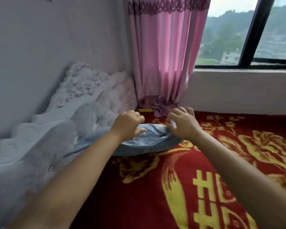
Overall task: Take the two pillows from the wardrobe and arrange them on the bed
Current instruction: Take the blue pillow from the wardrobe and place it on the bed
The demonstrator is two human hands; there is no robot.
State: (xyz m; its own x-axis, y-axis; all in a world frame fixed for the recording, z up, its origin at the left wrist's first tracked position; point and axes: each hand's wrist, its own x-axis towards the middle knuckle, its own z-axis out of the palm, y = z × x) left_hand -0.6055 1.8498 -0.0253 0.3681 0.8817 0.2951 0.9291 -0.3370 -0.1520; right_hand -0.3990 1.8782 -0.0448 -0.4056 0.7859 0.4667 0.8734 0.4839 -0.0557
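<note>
A light blue pillow (147,141) lies on the red and gold bed cover (180,187), close to the white padded headboard (73,123). My left hand (128,124) rests on the pillow's top edge with fingers curled over it. My right hand (182,123) grips the pillow's right end, pinching the fabric. Both arms reach forward across the bed. Only one pillow is in view; the wardrobe is out of sight.
A pink curtain (165,60) hangs in the corner behind the pillow, its hem bunched on the bed. A window (248,35) with a dark frame and a low wall ledge (238,90) run along the right side. The wall rises at left.
</note>
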